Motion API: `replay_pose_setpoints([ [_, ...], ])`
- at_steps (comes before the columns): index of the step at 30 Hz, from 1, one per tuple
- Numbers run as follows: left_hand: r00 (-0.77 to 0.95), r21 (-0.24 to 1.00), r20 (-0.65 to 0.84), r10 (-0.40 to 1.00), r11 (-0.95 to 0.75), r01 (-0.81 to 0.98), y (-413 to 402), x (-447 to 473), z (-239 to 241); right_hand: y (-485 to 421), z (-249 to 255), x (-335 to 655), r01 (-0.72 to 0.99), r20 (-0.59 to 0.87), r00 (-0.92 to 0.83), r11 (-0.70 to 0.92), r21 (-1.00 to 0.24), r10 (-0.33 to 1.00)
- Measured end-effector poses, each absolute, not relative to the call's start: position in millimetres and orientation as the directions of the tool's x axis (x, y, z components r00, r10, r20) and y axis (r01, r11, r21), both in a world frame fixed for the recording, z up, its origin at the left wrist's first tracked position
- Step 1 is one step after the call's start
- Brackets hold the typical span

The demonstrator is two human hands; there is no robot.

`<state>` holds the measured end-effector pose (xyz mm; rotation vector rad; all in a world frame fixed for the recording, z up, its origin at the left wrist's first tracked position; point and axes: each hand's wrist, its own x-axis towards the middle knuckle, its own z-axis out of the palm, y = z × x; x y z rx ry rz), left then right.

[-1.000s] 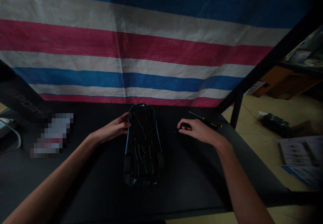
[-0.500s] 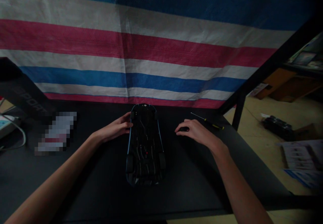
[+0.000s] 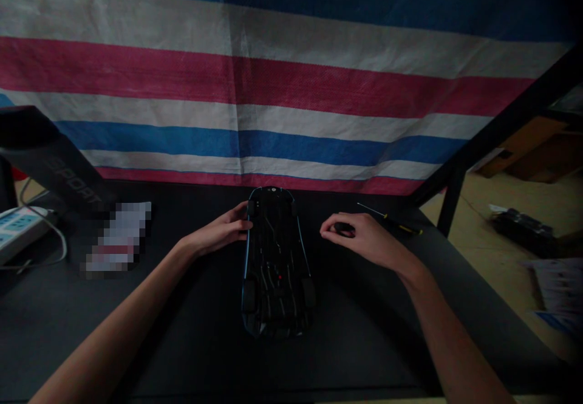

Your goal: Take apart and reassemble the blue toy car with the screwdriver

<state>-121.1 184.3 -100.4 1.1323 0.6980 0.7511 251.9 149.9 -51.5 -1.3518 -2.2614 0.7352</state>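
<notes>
A dark toy car point(image 3: 279, 252) with blue edges lies upside down on the black table, its wheels and underside facing up. My left hand point(image 3: 223, 228) grips the car's left side near the far wheel, thumb and fingers against its edge. To the right of the car, my right hand point(image 3: 355, 234) is closed around a small black oval thing point(image 3: 345, 229), partly hidden by the fingers; its kind I cannot make out. Just beyond that hand lies a screwdriver point(image 3: 396, 222) with a black and yellow handle.
At the left are a white power strip point(image 3: 25, 231) with a cable, a dark object marked SPORT point(image 3: 75, 173) and a blurred-out flat item point(image 3: 119, 237). A striped tarp point(image 3: 273, 88) hangs behind the table point(image 3: 195, 343). A black frame post point(image 3: 450, 200) rises at the right.
The view has turned slightly left, so everything sits further right. My right hand's fingers have curled, and more of the black thing shows. My left hand stays on the car.
</notes>
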Motion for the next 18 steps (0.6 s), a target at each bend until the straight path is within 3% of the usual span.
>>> replay_pose_setpoints([
  [5,0.577,0.948,-0.116,0.808,0.263,-0.178,181.9,-117.9,-95.4,133.5,-16.3,183.8,0.455,0.165,-0.569,0.476,-0.753,0.805],
  [11,0.571,0.940,-0.099,0.815,0.265,-0.215,181.0,-116.7,-97.4,148.7,-2.8,118.1,0.453,0.164,-0.713,0.627,-0.634,0.682],
  [18,0.585,0.938,-0.077,0.808,0.257,-0.231,180.3,-116.8,-98.9,163.8,-12.3,107.5,0.425,0.080,-0.779,0.617,-0.662,0.622],
])
